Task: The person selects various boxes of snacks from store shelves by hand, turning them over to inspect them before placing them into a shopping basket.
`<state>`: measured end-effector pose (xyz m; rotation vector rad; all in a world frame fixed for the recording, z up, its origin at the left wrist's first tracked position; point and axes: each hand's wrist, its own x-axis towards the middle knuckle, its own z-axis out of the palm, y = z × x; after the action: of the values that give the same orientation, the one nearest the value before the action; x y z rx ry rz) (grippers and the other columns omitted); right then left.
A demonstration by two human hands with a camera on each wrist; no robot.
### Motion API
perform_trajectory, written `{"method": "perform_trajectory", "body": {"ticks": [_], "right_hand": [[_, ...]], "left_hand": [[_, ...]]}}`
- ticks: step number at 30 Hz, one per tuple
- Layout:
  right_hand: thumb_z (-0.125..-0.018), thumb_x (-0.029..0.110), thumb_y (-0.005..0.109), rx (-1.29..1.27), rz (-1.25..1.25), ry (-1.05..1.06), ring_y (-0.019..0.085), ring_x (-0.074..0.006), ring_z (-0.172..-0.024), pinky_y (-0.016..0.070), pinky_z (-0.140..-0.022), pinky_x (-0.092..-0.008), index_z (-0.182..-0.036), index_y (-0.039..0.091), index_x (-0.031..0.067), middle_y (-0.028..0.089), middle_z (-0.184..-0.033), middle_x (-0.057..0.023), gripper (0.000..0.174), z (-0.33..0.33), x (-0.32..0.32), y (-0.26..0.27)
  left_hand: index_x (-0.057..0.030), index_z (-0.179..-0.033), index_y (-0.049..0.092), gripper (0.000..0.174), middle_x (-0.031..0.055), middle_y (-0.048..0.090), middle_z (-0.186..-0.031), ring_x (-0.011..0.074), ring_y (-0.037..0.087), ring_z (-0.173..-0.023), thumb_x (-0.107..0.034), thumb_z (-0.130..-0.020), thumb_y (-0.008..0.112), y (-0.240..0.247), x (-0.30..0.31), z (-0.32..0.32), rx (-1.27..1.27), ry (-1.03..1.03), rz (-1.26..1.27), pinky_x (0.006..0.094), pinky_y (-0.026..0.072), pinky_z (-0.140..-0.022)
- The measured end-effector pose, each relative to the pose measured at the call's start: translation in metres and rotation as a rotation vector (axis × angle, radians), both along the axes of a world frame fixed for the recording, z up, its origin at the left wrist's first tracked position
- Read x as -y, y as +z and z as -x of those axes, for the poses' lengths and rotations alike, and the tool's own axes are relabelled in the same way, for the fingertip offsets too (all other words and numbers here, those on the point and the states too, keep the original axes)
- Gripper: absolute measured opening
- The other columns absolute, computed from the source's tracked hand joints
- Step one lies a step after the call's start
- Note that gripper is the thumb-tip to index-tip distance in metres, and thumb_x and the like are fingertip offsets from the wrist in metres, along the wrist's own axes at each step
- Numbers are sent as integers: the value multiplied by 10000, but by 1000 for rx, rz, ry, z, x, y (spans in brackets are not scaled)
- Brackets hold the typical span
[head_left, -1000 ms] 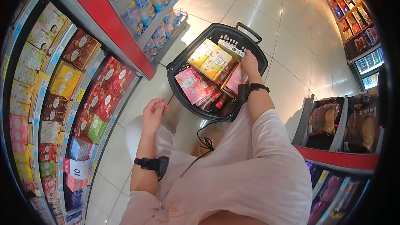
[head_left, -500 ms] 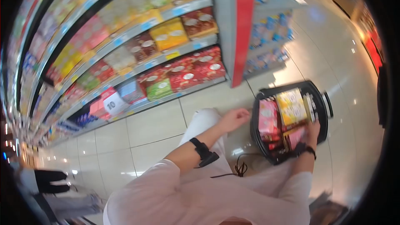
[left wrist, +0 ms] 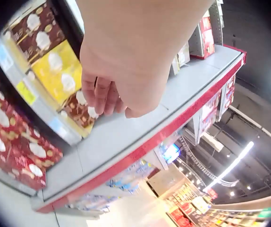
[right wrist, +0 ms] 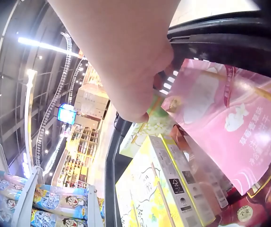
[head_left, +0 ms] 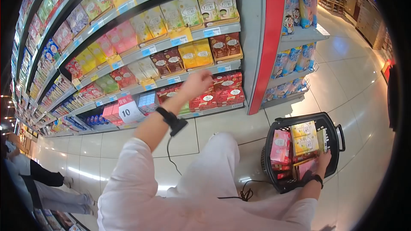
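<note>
Box (head_left: 305, 169) in pink lies against right hand (head_left: 324, 159) inside basket (head_left: 295, 121).

One basket (head_left: 266, 154) stands at 4 o'clock in the head view. Two pink boxes (head_left: 280, 145) and two yellow boxes (head_left: 305, 137) show in it; those beneath are too hidden to count. There are two hands, the left hand (head_left: 196, 83) at 12 o'clock and the right hand (head_left: 323, 161) at 4, and two wrist bands (head_left: 165, 115), one each. One "10" sign (head_left: 127, 112) hangs at 9 o'clock. One bystander (head_left: 43, 179) stands at 8.
</note>
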<state>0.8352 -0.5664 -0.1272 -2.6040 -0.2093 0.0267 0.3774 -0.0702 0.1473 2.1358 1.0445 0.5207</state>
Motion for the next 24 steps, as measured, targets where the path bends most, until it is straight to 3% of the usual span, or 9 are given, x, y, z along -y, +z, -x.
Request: {"method": "perform_trajectory", "body": {"ticks": [2,6,11,16,18,20,21,22,24], "right_hand": [[-828,212,571,28,-7,-26,534,-428,-1119,429,-970,-433,-1325,467,-50,535,-1204,-281,572,3,-2,3],[-836,155,564,104,21,-12,552,-423,-1074,444,-940,-436,-1296,506,-36,545,-1168,-264,501,-9,3,-17],[-828,55,522,222,156,52,580,-400,-995,468,-883,-447,-1177,602,8,565,-1071,-235,361,4,1,-10],[-804,21,488,179,160,-35,570,-398,-1020,461,-881,-451,-1107,598,-11,581,-1090,-211,324,3,-1,-4],[-799,23,487,143,173,101,564,-398,-1038,450,-900,-452,-1113,593,-5,595,-1095,-217,333,-3,5,-18],[-815,36,486,98,158,101,569,-402,-1050,442,-913,-457,-1098,601,-8,612,-1092,-236,309,3,0,-14],[-835,54,488,108,91,94,586,-419,-1018,454,-887,-480,-1090,608,-14,625,-1065,-253,290,3,-2,-18],[-842,103,517,-52,127,85,567,-398,-1073,440,-928,-474,-1126,581,-5,606,-1116,-232,310,4,-9,-4],[-849,147,553,-32,53,164,596,-415,-1008,474,-871,-466,-1083,597,-33,627,-1043,-254,298,23,-24,29]], "left_hand": [[-18,-1099,610,326,192,645,-1090,345,621,-1013,-245,-865,604,16,-68,0,-7,34,-554,413,498,-873],[-7,-1218,524,423,212,569,-1199,387,543,-1117,-179,-838,592,95,-135,-13,-170,192,-921,436,475,-918],[-12,-1283,491,500,211,566,-1189,393,540,-1110,-101,-796,557,148,-213,-38,-93,246,-1148,460,463,-944],[-50,-1371,442,576,200,518,-1311,363,509,-1199,-145,-819,577,164,-234,-56,-309,265,-1161,450,452,-982],[-47,-1359,450,563,209,531,-1302,364,520,-1194,-149,-820,575,170,-234,-59,-549,277,-1078,456,459,-973],[-60,-1340,471,538,225,548,-1280,374,537,-1172,-150,-820,571,175,-231,-62,-609,314,-922,465,455,-974],[-55,-1329,479,527,231,555,-1269,381,539,-1167,-152,-819,572,170,-254,-53,-569,285,-982,468,448,-981],[-50,-1318,487,517,238,561,-1259,387,541,-1163,-154,-819,573,166,-283,-48,-526,236,-1040,470,441,-988],[-27,-1323,485,522,225,559,-1271,378,530,-1181,-184,-834,581,171,-269,-48,-512,251,-1035,468,421,-1011]]}}
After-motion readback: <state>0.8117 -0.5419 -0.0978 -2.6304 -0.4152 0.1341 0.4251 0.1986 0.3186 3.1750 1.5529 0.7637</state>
